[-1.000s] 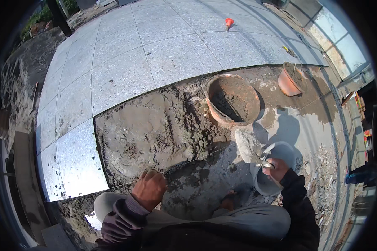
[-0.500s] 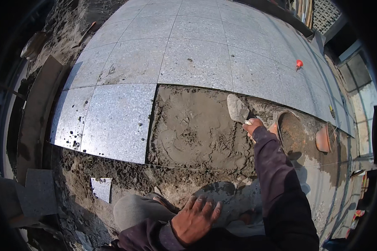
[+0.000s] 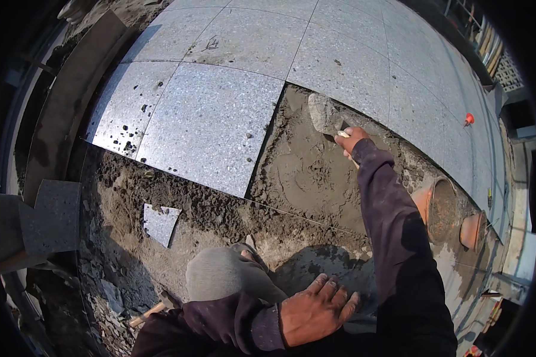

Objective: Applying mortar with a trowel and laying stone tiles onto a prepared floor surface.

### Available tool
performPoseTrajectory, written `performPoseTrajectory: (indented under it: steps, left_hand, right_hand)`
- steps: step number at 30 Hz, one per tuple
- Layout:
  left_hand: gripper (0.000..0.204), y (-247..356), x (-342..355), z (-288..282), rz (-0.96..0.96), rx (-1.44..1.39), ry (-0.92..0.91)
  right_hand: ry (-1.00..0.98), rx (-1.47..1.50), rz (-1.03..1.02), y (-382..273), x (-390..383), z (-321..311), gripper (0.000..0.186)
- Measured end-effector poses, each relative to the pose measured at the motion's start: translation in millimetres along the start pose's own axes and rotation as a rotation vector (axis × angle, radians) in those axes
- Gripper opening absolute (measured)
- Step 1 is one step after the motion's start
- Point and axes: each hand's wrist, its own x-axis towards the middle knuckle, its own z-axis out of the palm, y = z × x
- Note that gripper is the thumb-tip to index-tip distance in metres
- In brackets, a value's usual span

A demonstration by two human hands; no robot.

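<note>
My right hand (image 3: pixel 354 144) is wrapped round the handle of a trowel (image 3: pixel 323 113). The trowel's mortar-coated blade lies over the far part of a wet grey mortar bed (image 3: pixel 304 172), close to the edge of the laid tiles. Left of the bed, a speckled grey tile (image 3: pixel 211 119) carries scattered crumbs. My left hand (image 3: pixel 318 309) holds nothing; its fingers are spread and bent slightly, low in front of my body by my knee. What lies under its palm is hidden.
Laid tiles (image 3: pixel 351 65) stretch away beyond the mortar. To the right stand a mortar-stained bucket (image 3: pixel 443 208) and an orange bowl (image 3: pixel 473 231); a red cone-shaped thing (image 3: pixel 470 119) sits farther off. A thin string (image 3: pixel 304 219) crosses the near side. A broken tile piece (image 3: pixel 161 225) lies left.
My view has turned, shifting the scene rightward. The trowel in my right hand has moved left along the mortar's far edge, toward the bed's far left corner. My left hand stays low and spread.
</note>
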Motion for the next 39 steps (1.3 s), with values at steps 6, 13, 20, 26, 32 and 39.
performPoseTrajectory:
  steps: [6, 13, 20, 26, 32, 39]
  left_hand:
    - [0.039, 6.5, 0.7, -0.5, 0.045, -0.036, 0.03]
    - [0.04, 12.6, 7.7, 0.0, 0.111, -0.024, 0.007]
    - [0.038, 19.9, 20.4, -10.1, 0.095, -0.021, -0.01]
    - [0.039, 18.3, 27.7, -9.5, 0.086, -0.025, -0.023]
    - [0.04, 9.3, 32.2, -12.4, 0.109, 0.003, -0.073]
    - [0.041, 0.2, 35.5, -15.1, 0.108, 0.01, -0.116]
  right_hand:
    - [0.071, -0.253, -0.24, 7.0, 8.5, 23.2, 0.029]
    - [-0.178, -0.375, -0.38, 17.2, -50.5, 22.2, 0.036]
    - [-0.205, -0.406, -0.365, 53.5, -99.6, -16.1, 0.03]
    - [-0.239, -0.603, -0.172, 103.1, -137.2, -83.9, 0.031]
    - [-0.202, -0.743, 0.069, 157.3, -156.8, -130.6, 0.035]
    - [-0.352, -0.426, -0.153, 117.7, -123.5, -61.7, 0.035]
